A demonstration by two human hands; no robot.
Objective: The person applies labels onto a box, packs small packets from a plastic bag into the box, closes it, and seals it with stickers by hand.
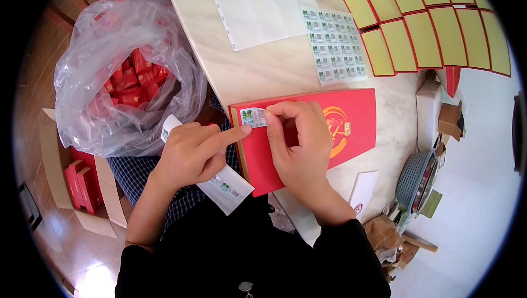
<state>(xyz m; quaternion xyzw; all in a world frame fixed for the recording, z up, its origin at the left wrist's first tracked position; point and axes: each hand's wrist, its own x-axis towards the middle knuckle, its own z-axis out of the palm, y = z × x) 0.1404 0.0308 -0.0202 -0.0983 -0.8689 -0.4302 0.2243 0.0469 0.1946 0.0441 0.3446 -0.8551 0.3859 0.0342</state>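
Observation:
A red gift box (351,108) with a gold emblem lies at the table's edge in front of me. At its upper left corner sits a small white and green sticker (253,115). The thumb and forefinger of my right hand (302,141) pinch this sticker's right edge. My left hand (192,152) stretches its index finger to the sticker's lower edge. Its other fingers are curled around a white strip of stickers (228,191), which shows above and below the hand. Part of the strip is hidden by the hand.
A sticker sheet (335,45) and a white backing sheet (258,12) lie farther up the table (214,56). Several red-edged boxes (422,34) stand at the upper right. A plastic bag (132,73) of small red packets and a cardboard box (57,160) are at left.

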